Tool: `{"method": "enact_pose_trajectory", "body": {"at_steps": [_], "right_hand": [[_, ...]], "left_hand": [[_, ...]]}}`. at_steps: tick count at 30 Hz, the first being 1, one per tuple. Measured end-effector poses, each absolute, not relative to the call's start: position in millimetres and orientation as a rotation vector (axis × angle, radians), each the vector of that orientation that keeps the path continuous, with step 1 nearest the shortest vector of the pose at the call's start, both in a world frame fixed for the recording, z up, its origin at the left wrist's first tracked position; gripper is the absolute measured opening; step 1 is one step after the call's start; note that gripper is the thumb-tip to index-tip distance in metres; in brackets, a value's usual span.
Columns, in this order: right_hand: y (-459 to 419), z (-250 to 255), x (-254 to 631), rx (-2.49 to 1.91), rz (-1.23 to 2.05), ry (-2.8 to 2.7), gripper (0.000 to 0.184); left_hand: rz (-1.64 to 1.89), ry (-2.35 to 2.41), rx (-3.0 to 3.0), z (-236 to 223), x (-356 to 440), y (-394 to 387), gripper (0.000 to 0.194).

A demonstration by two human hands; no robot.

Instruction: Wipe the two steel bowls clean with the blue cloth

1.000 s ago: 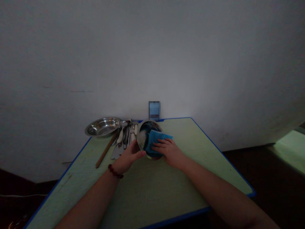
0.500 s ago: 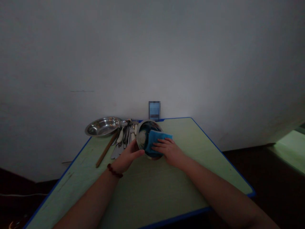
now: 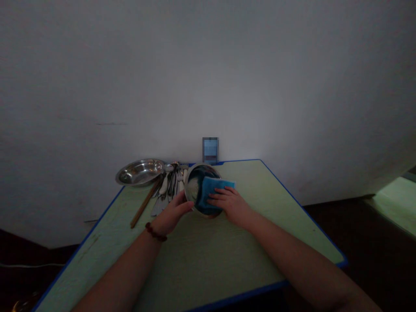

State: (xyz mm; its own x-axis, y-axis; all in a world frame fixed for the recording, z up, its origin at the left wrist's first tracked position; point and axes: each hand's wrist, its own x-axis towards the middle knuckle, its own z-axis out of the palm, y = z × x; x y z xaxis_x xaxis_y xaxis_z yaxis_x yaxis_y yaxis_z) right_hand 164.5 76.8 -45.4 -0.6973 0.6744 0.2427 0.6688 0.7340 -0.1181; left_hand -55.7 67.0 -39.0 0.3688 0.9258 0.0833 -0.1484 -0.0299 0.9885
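Observation:
A small steel bowl is tilted up on the pale green table, its opening facing me. My left hand, with a dark bead bracelet on the wrist, grips the bowl's near left rim. A folded blue cloth is pressed against the inside of the bowl by my right hand, whose fingers lie curled over the cloth's lower edge.
A wide steel plate lies at the table's far left corner. Beside it lie several pieces of cutlery and wooden chopsticks. A small blurred blue item leans on the white wall behind. The table has a blue edge.
Both hands and the bowl have crept slightly up and left. The cloth stays pressed in the bowl. Nothing was let go.

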Motion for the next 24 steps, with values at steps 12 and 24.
{"method": "enact_pose_trajectory", "body": {"at_steps": [12,24], "right_hand": [[75.1,-42.1,163.9,-1.084,0.051,-2.678,0.041],[76.3,-41.0,164.6,-1.071,0.023,-2.703,0.039]], "left_hand": [[1.018,0.832,1.213,-41.4,-57.5,66.5,0.043],[1.035,0.815,1.156,-42.3,-57.5,67.3,0.046]]}}
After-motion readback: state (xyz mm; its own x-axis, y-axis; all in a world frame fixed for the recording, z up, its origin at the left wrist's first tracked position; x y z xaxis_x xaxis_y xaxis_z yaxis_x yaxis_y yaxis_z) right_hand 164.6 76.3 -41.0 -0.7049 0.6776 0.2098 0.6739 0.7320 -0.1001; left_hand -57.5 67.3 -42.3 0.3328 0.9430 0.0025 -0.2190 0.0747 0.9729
